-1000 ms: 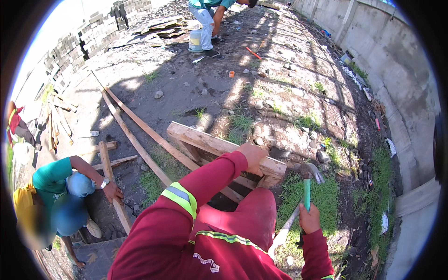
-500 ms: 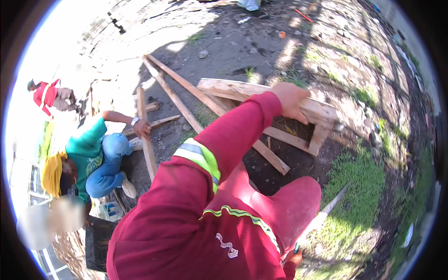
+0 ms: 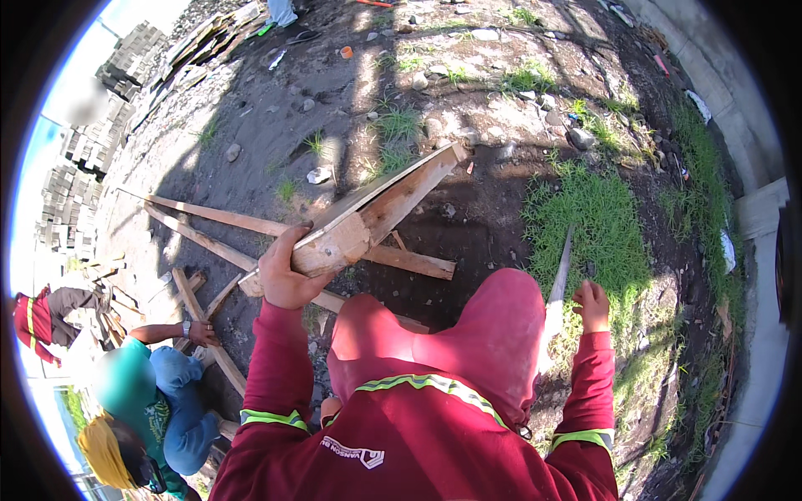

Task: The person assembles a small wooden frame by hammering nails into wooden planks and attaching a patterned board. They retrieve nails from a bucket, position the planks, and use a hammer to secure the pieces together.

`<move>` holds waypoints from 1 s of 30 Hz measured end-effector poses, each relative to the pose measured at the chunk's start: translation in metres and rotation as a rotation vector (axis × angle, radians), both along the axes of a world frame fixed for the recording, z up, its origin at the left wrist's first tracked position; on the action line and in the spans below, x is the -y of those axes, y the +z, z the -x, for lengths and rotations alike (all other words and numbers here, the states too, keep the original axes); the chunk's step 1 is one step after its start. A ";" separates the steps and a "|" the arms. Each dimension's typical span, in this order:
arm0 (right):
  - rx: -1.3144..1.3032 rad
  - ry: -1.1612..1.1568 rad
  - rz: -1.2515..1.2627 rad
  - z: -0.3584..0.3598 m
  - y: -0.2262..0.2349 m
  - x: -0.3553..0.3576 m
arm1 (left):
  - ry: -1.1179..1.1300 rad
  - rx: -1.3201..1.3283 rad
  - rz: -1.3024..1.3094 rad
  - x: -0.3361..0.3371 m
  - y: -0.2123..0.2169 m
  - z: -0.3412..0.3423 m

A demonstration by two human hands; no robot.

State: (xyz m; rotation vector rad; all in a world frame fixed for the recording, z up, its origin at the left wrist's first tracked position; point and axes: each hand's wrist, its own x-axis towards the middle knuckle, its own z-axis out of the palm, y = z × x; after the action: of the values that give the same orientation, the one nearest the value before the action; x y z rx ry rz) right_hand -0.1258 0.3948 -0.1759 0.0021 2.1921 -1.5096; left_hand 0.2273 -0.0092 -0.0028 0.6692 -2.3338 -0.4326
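My left hand (image 3: 288, 271) is wrapped round the near end of a wooden frame of nailed boards (image 3: 409, 196). The frame is tilted, its far end pointing up and to the right. My right hand (image 3: 591, 306) is closed in a loose fist above the grass, to the right of my knee. Whatever its curled fingers may hold is hidden. Between that hand and my leg a handsaw (image 3: 558, 288) shows its long pale blade, tip pointing away; its handle is out of sight. Beneath the frame a long timber strip (image 3: 409, 260) lies on the dirt.
A second timber strip (image 3: 200, 238) lies to the left. A co-worker in a green shirt (image 3: 134, 376) crouches at the left, one hand on a wooden piece (image 3: 219, 355). Another person in red (image 3: 33, 326) bends farther off. Stacked blocks (image 3: 63, 200) stand behind; a concrete wall (image 3: 764, 267) rises at right.
My left hand has swung the frame leftward and tilted it. My right hand has let go of the handsaw's handle and risen beside the blade. The view has turned to the right.
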 end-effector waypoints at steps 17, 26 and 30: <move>0.475 0.625 0.310 -0.056 0.110 0.431 | 0.146 -0.184 0.161 -0.078 -0.070 -0.007; 0.137 0.800 0.121 -0.092 0.170 0.518 | 0.141 -0.196 -0.001 -0.052 -0.060 -0.009; -0.104 0.826 0.082 -0.130 0.210 0.545 | 0.134 -0.310 0.106 -0.032 -0.057 -0.025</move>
State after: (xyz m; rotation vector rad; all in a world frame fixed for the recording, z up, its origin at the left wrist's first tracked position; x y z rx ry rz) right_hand 0.0045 -0.1498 0.0344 -0.9051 1.8269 -1.1139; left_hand 0.2521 0.0224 -0.0597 0.6530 -1.9917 -0.3242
